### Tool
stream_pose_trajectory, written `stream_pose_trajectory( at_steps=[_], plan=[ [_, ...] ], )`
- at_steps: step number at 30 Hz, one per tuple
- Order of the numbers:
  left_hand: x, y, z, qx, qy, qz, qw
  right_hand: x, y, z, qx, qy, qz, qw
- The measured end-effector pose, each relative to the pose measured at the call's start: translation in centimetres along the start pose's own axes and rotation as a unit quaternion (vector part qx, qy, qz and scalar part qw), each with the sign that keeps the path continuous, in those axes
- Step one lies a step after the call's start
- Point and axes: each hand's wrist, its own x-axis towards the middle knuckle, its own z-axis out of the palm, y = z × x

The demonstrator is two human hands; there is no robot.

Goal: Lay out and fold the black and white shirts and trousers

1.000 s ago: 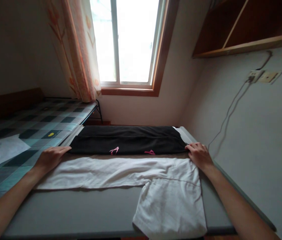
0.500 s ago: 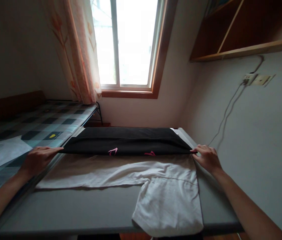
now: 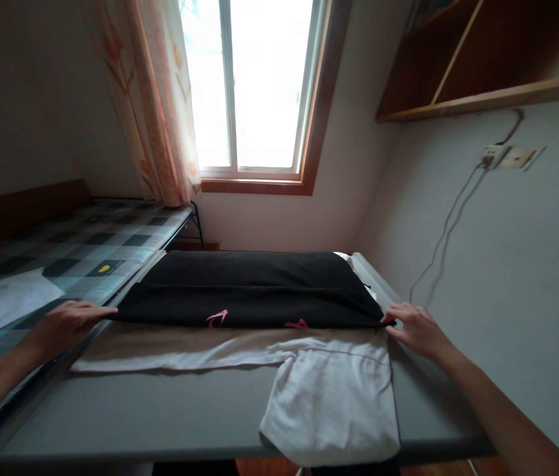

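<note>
A black cloth point(image 3: 254, 297) with pink marks along its near edge spans the table. My left hand point(image 3: 68, 324) pinches its near left corner, and my right hand point(image 3: 415, 327) pinches the near right corner. Between them the edge is stretched nearly straight. Partly covered by the black cloth, a white garment point(image 3: 339, 403) lies on the grey table, its sleeve-like part extending toward me on the right.
The grey table point(image 3: 160, 416) has its near edge low in view. At the left is a bed with a checked mattress point(image 3: 125, 231) and a paper sheet point(image 3: 6, 301). A cord point(image 3: 445, 238) hangs on the right wall below shelves point(image 3: 458, 59).
Both hands have moved toward me with the black cloth's edge, which now covers more of the white garment. My left hand has also shifted slightly left.
</note>
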Motion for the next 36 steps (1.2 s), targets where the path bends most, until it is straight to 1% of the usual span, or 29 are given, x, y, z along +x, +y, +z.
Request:
stream_pose_trajectory(
  at_steps=[2,3,5,7,10,13,16,18,21,23,25,28,33,36],
  plan=[
    [0.1,0.0,0.9,-0.009,-0.038,0.006,0.999,-0.1,-0.1,0.5,0.016,-0.043,0.006,0.999],
    [0.2,0.0,1.1,-0.017,-0.062,0.015,0.998,-0.1,-0.1,0.6,0.024,-0.053,0.008,0.998],
    [0.5,-0.1,1.2,-0.030,-0.082,0.025,0.996,0.3,0.0,0.6,0.037,-0.058,0.008,0.998],
    [1.0,0.0,1.1,-0.031,-0.072,0.027,0.997,0.9,0.0,0.5,0.053,-0.050,0.005,0.997],
    [2.2,1.3,1.3,-0.021,-0.014,0.009,1.000,2.4,-0.4,0.9,0.070,-0.002,0.007,0.998],
    [4.1,4.1,2.2,-0.023,0.021,0.022,0.999,4.6,-1.5,1.8,0.083,0.042,0.005,0.996],
    [6.5,7.7,3.5,-0.046,0.041,0.049,0.997,6.9,-2.9,3.0,0.093,0.046,-0.003,0.995],
    [8.2,10.2,4.4,-0.059,0.050,0.052,0.996,8.2,-3.9,3.8,0.087,0.038,0.003,0.995],
    [10.3,13.5,5.5,-0.077,0.043,0.059,0.994,9.6,-5.1,4.8,0.071,0.001,0.015,0.997],
    [11.3,15.2,6.2,-0.094,0.024,0.070,0.993,10.0,-5.7,5.4,0.056,-0.026,0.018,0.998],
    [12.0,16.4,6.8,-0.104,0.004,0.080,0.991,10.3,-6.0,6.0,0.032,-0.038,0.031,0.998],
    [12.6,17.0,7.7,-0.097,-0.006,0.079,0.992,10.5,-6.1,6.7,0.004,-0.036,0.055,0.998],
    [12.7,16.4,9.3,-0.077,0.031,0.065,0.994,10.4,-5.9,7.6,0.009,-0.009,0.070,0.997],
    [12.5,16.2,9.9,-0.058,0.036,0.048,0.996,10.1,-5.8,7.9,0.028,0.020,0.078,0.996]
  ],
)
